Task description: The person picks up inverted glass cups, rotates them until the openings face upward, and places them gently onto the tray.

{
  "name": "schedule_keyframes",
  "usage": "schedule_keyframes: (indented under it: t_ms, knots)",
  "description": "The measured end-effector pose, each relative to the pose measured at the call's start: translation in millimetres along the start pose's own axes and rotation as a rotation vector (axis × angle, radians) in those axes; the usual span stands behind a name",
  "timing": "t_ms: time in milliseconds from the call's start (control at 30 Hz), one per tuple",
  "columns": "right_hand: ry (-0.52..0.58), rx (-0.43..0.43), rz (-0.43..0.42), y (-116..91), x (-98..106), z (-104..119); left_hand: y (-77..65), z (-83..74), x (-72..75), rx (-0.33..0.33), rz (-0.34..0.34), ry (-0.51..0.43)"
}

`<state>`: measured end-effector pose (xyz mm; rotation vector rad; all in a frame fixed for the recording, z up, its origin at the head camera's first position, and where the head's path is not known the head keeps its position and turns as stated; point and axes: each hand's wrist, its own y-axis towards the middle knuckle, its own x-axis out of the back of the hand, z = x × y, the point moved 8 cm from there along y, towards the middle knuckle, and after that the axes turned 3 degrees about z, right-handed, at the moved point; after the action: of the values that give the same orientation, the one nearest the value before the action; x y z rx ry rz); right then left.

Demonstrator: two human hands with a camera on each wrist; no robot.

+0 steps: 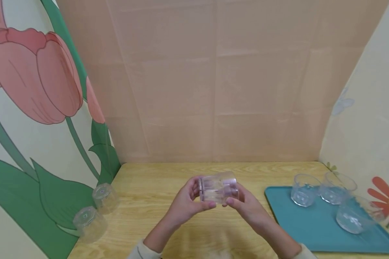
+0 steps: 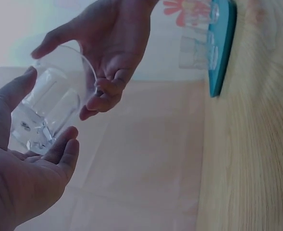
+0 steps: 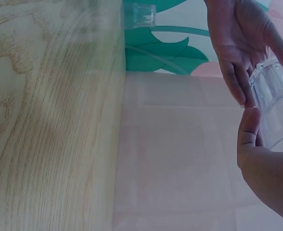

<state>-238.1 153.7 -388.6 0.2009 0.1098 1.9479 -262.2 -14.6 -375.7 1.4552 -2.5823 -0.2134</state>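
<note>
A clear drinking glass [image 1: 218, 187] lies on its side in the air above the table, held between both hands. My left hand [image 1: 185, 202] grips it at the base end, with the thumb along the near side. At the rim end my right hand [image 1: 250, 208] holds it, thumb on the near side and fingers behind. The left wrist view shows the glass [image 2: 47, 103] with its thick faceted base towards the left hand [image 2: 30, 180] and its round mouth towards the right hand [image 2: 115, 48].
On the right a teal tray [image 1: 304, 232] bears three upright clear glasses [image 1: 304, 192]. Two more glasses stand upside down at the table's left edge, one nearer [image 1: 90, 223] and one farther [image 1: 105, 198]. A pinkish cloth [image 1: 214, 90] hangs behind the wooden table [image 1: 146, 187].
</note>
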Motion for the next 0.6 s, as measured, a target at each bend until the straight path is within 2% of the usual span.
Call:
schedule_keyframes:
  t_ms: [333,467,600]
  knots:
    - [0.018,0.003,-0.030,-2.5,7.4,4.0,0.2,0.6,0.6,0.019,0.019,0.051]
    - [0.008,0.007,-0.043,-5.7,13.3,4.4,-1.1,-1.1,7.0,-0.017,0.005,0.121]
    - [-0.038,-0.033,-0.085,-10.2,23.2,0.6,-4.0,-4.1,12.1,-0.061,0.001,0.190]
